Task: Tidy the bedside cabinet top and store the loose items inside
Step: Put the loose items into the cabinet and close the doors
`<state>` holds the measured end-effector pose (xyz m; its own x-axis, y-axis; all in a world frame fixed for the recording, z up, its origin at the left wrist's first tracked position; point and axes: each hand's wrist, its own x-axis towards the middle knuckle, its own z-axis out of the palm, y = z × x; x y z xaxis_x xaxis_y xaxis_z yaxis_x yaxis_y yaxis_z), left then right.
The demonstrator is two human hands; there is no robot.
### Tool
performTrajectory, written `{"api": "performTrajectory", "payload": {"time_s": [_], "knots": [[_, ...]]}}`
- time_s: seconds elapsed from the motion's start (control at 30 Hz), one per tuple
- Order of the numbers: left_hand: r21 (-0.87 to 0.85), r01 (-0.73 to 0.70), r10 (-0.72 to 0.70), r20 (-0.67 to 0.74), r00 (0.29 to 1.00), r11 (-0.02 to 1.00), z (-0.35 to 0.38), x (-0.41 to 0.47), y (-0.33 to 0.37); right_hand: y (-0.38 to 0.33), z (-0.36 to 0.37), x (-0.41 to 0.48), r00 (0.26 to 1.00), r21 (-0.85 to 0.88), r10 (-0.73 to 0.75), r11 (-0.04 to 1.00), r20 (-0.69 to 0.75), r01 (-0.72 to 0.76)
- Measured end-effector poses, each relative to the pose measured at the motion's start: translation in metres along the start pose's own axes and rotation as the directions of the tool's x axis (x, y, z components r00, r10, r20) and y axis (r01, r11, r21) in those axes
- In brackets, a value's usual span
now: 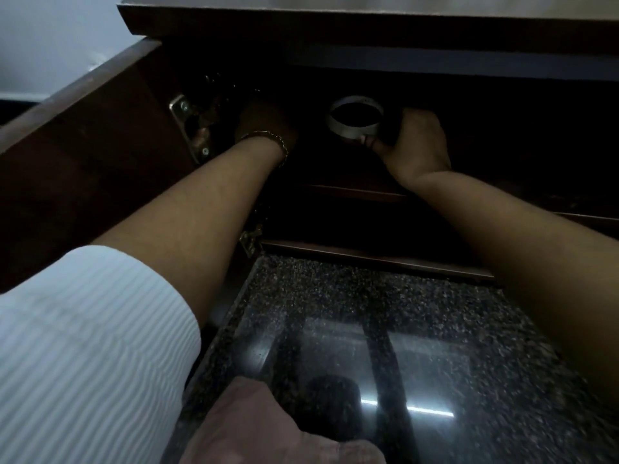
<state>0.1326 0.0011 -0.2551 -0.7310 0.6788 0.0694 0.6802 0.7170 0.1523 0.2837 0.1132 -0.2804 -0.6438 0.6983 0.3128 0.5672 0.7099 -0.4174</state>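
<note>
We are curling the fingers [363,141] of our right hand [413,145] round the near rim of the tape roll [348,129], pinching it at its lower right edge, with the knuckles bunched behind it. The roll is a pale grey-white ring with a wide dark hollow, tilted so that its opening faces up towards us. We are counting one roll only. It is sitting inside the dark cabinet [335,25], in the space above the shelf [355,192]; we cannot tell whether it is resting on anything or hanging in our grip.

Our left hand [264,123] is lying deeper in the same space, to the left of the roll and apart from it. It is so far in shadow that we cannot tell whether its fingers are released, clenched or grasping something. One thin bracelet [271,137] is circling that wrist.

The cabinet door [83,145] is standing open on the left, and we are seeing two metal hinges on it, an upper hinge [187,125] and a lower hinge [249,237]. A white ribbed sleeve [83,329] is covering the left upper arm, and the speckled polished floor [368,313] is gleaming below.
</note>
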Motion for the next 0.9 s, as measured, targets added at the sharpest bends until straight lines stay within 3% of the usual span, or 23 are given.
{"api": "performTrajectory", "payload": {"time_s": [0.27,0.63,0.9], "knots": [[0.005,-0.049,0.049,0.037,0.998,0.999,-0.007,-0.005,-0.004,-0.001,-0.009,-0.02,0.995,0.047,0.091,0.995,0.031,-0.093],[-0.036,-0.077,0.076,-0.021,0.997,0.996,-0.011,-0.017,0.002,-0.006,-0.015,-0.028,0.995,0.071,0.093,0.993,0.042,-0.096],[-0.212,-0.015,-0.005,-0.094,0.996,0.977,-0.025,-0.053,-0.007,-0.004,-0.035,-0.06,0.986,0.025,-0.148,0.988,-0.072,0.151]]}}
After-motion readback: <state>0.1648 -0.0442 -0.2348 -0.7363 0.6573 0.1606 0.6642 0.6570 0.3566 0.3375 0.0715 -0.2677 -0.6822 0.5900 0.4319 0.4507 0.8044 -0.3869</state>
